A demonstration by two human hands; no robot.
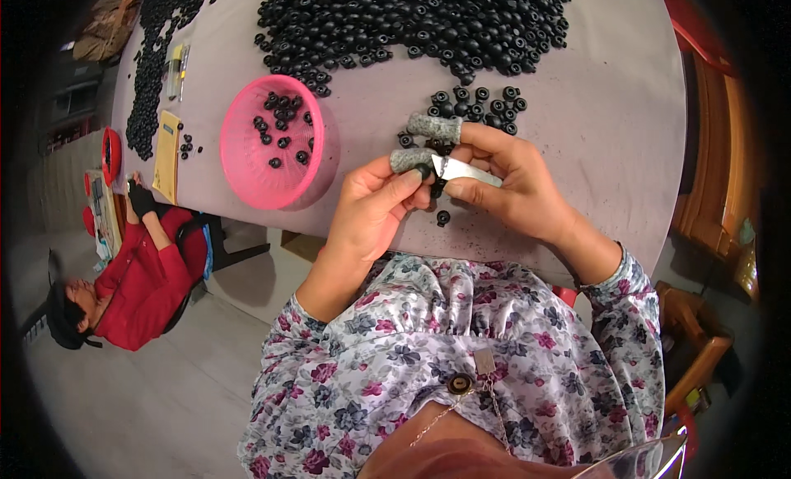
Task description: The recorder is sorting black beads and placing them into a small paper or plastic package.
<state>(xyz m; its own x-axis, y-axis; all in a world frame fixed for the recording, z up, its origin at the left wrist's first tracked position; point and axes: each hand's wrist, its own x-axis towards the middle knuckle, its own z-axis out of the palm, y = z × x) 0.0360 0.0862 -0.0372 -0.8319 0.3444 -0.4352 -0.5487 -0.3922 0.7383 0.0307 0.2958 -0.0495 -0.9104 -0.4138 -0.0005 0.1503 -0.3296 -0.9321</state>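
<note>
My left hand (375,207) pinches a small black round part (426,173) at its fingertips, with a grey fabric cot on one finger. My right hand (511,178) grips a small metal blade (465,171) whose tip meets that black part; its forefinger also wears a grey cot (434,126). Both hands hover just above the grey table (610,108), near its front edge. One loose black part (443,218) lies below the hands.
A pink round basket (247,162) holding several black parts sits left of my hands. A large heap of black parts (412,22) covers the far table. A person in red (140,281) sits at the table's left end beside a yellow card (167,154).
</note>
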